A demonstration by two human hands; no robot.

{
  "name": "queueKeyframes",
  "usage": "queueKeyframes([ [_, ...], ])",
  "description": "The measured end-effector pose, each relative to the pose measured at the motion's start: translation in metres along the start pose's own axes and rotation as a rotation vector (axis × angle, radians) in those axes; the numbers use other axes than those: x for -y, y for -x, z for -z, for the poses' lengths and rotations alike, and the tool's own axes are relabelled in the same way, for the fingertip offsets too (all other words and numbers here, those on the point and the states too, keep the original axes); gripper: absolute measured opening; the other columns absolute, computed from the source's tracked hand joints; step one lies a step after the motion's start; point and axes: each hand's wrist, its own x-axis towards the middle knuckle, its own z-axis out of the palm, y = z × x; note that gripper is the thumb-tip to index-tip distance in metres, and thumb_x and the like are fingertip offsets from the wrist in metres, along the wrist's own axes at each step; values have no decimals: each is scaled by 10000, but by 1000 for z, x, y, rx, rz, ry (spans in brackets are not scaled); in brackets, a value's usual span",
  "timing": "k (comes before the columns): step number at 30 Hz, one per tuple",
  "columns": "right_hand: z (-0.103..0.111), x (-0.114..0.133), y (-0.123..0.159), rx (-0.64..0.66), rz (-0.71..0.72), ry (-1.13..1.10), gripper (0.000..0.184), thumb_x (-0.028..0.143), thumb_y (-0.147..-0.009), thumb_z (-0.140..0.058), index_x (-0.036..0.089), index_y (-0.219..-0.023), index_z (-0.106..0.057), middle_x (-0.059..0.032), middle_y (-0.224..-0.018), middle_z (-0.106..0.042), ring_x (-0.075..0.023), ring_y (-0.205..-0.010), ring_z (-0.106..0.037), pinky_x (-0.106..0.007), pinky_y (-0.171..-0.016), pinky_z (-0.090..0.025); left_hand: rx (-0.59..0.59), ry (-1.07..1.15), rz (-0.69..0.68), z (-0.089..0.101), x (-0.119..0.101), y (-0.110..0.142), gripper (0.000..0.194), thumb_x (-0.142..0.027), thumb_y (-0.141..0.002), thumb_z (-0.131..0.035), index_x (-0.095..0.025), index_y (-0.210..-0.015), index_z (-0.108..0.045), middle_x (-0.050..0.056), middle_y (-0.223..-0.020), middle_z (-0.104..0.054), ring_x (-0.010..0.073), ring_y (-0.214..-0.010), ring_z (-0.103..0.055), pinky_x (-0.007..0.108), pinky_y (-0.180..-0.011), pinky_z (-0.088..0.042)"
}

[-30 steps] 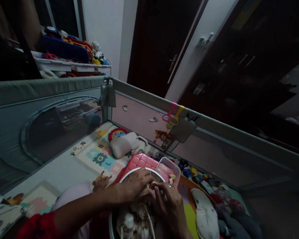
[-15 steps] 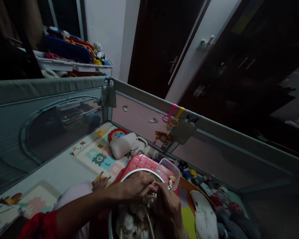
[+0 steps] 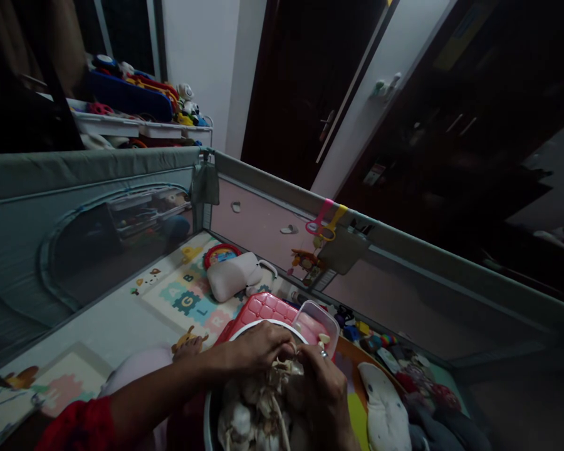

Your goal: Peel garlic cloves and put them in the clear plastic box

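Both hands are close together over a round bowl [image 3: 208, 413] with a pale rim. My left hand [image 3: 256, 346] is closed, fingertips pinching a small garlic clove [image 3: 293, 346] that is mostly hidden by the fingers. From the other side, my right hand [image 3: 328, 379], with a ring on one finger, pinches at the same clove. Garlic bulbs [image 3: 237, 421] with papery skins and dry stalks fill the bowl beneath. A clear plastic container [image 3: 334, 322] beside my right hand holds a few peeled cloves [image 3: 324, 340].
Bowl and container stand on a red quilted-look surface [image 3: 266, 305]. A white padded object [image 3: 232, 275] lies beyond it on the letter-patterned mat [image 3: 169, 319]. Toys [image 3: 357, 329] line the right side. A fabric-and-mesh playpen rail [image 3: 272, 181] encloses the area.
My hands have shifted slightly, the fingertips a little further apart at the clove. More of the garlic skins below them shows. The bowl and container stay in place.
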Motion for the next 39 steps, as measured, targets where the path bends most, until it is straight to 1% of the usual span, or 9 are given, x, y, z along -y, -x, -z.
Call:
queueKeyframes([
  [4, 1, 3, -2, -23, -99, -16, 236, 171, -905, -374, 192, -769, -566, -21, -617, -643, -149, -542, -621, -221, -507, -450, 7, 95, 49, -4, 7, -2, 163, -89, -772, -517, -145, -824, -661, 47, -806, -698, 156, -720, -626, 190, -606, -430],
  [8, 0, 4, -3, -49, -130, 1, 259, 238, -924, -371, 199, -733, -541, -19, -604, -634, -150, -534, -615, -222, -497, -434, -11, 163, 10, -8, 13, -1, 195, -41, -714, -531, -149, -818, -656, 27, -764, -695, 145, -693, -625, 183, -595, -439],
  [13, 3, 2, -4, -86, -223, -29, 288, 284, -929, -389, 197, -724, -570, -19, -626, -650, -146, -548, -621, -220, -531, -447, -38, 317, -18, -6, 13, 1, 455, -10, -690, -504, -159, -1112, -586, 22, -802, -702, 140, -675, -632, 200, -627, -469],
  [16, 5, 0, -5, -41, -228, -30, 296, 284, -923, -400, 195, -769, -636, -38, -690, -673, -161, -618, -638, -231, -576, -467, -75, 353, -42, 0, 12, 0, 360, -43, -721, -497, -148, -1028, -653, 50, -862, -708, 163, -756, -642, 219, -674, -476],
  [22, 3, -12, -12, 162, -263, 100, 251, 187, -837, -527, 196, -662, -706, -49, -659, -667, -154, -583, -637, -212, -529, -462, -298, 420, 85, 14, 16, -3, 206, -130, -734, -531, -123, -872, -684, 48, -773, -693, 165, -707, -625, 222, -642, -458],
  [27, 1, -21, -25, 261, -205, 177, 187, 103, -709, -623, 210, -566, -681, -33, -533, -673, -171, -486, -627, -210, -419, -368, -335, 490, 110, 16, 26, -7, 188, -153, -729, -550, -119, -870, -669, 39, -769, -679, 160, -720, -611, 221, -653, -445],
  [31, -6, -16, -36, 333, -105, 134, 228, 73, -709, -565, 228, -578, -668, -9, -502, -668, -141, -443, -592, -214, -407, -307, -337, 497, 154, 18, 27, -9, 176, -148, -717, -557, -118, -848, -671, 40, -769, -683, 162, -716, -613, 228, -652, -442],
  [36, -18, -11, -41, 423, -14, 88, 255, 57, -642, -563, 197, -429, -572, 27, -341, -539, -89, -301, -403, -239, -348, -172, -308, 582, 163, 18, 25, -10, 177, -139, -680, -575, -118, -830, -666, 30, -738, -666, 153, -697, -593, 229, -643, -437],
  [39, -13, -12, -42, 435, 3, 56, 284, 77, -660, -568, 187, -399, -540, 30, -317, -510, -83, -289, -379, -228, -332, -186, -253, 737, 165, 15, 23, -10, 177, -159, -657, -608, -115, -825, -643, 18, -696, -644, 137, -632, -579, 223, -595, -436],
])
